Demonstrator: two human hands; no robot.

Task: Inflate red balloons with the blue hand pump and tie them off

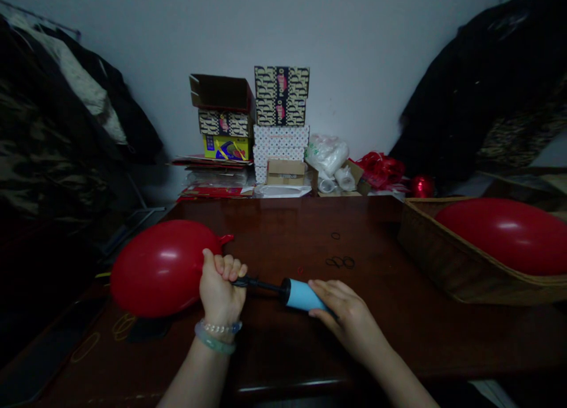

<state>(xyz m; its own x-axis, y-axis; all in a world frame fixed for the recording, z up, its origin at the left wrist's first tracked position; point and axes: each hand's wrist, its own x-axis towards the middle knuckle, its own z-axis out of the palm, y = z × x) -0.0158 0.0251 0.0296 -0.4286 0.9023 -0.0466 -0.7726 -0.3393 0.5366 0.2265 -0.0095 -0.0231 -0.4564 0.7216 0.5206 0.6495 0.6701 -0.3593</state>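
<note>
A balloon pump with a light blue barrel [303, 294] and a black rod lies level between my two hands, above the dark table. My left hand [224, 284] is closed in a fist around the black end of the pump, its thumb up. Fingers of my right hand [343, 310] wrap the far end of the blue barrel. Just left of my left hand rests a large inflated red balloon [159, 269], with a short red tail pointing right. My left hand overlaps its right side; whether the fist also grips a balloon neck is hidden.
A woven basket [465, 284] holding another red balloon [509, 234] stands at right. Black rubber bands [341, 261] lie mid-table; yellow bands [124, 326] lie near a dark flat object at left. Boxes [281, 95] and plastic bags [328, 154] line the wall; clothes hang on both sides.
</note>
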